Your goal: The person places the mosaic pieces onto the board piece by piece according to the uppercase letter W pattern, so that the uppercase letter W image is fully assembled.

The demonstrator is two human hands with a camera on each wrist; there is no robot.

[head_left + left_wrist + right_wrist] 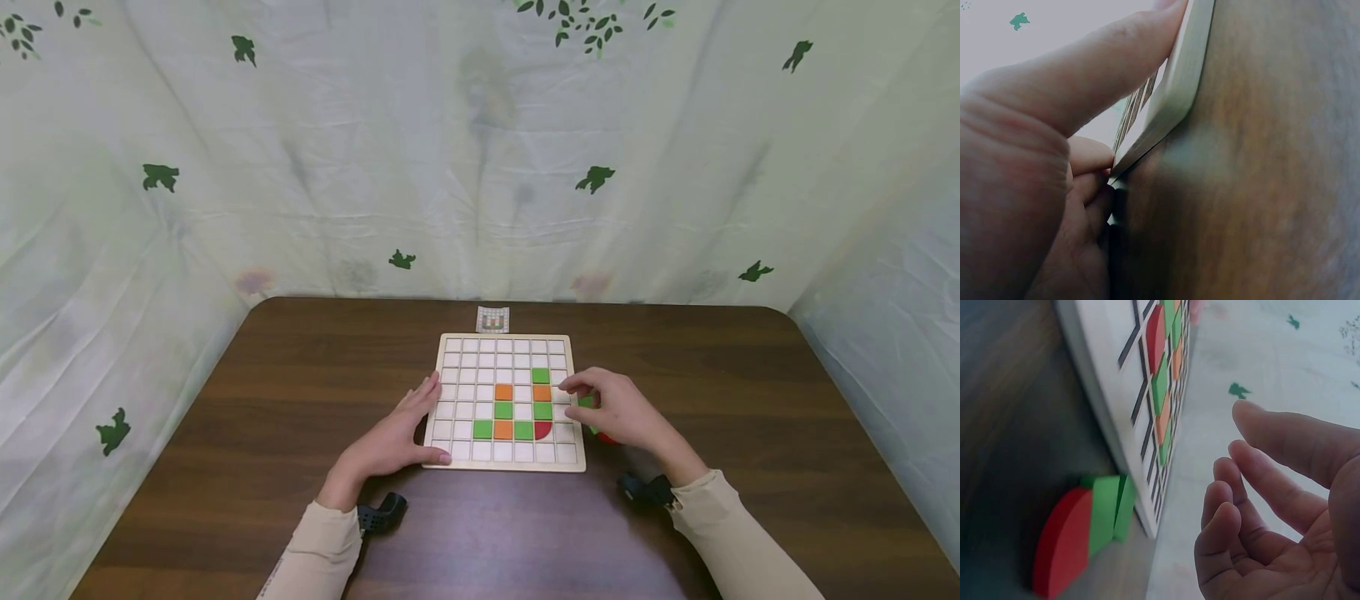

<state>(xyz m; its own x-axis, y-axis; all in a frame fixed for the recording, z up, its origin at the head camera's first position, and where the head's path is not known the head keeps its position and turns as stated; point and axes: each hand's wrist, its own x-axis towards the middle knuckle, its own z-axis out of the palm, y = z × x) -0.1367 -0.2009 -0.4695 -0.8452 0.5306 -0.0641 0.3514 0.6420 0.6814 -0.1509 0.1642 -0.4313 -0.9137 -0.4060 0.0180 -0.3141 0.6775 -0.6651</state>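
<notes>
A white grid board (462, 451) with a pale wooden rim lies on the table, several green and orange square tiles and one red rounded tile (542, 430) in its cells. My left hand (393, 433) rests along the board's left edge, thumb on the near left corner and fingers stretched up the side. Over the board's right edge hovers my right hand (618, 408), fingers loosely bent. In the right wrist view its thumb and fingertips stand apart with nothing between them. Below that hand, loose green tiles (1105, 512) and a red rounded tile (1063, 544) lie beside the board, partly hidden in the head view.
A small printed card (492, 320) lies behind the board, near the far edge of the dark wooden table (322, 358). Pale curtains (480, 167) with green leaf shapes hang behind and at the sides. Each wrist carries a black strapped device (384, 512).
</notes>
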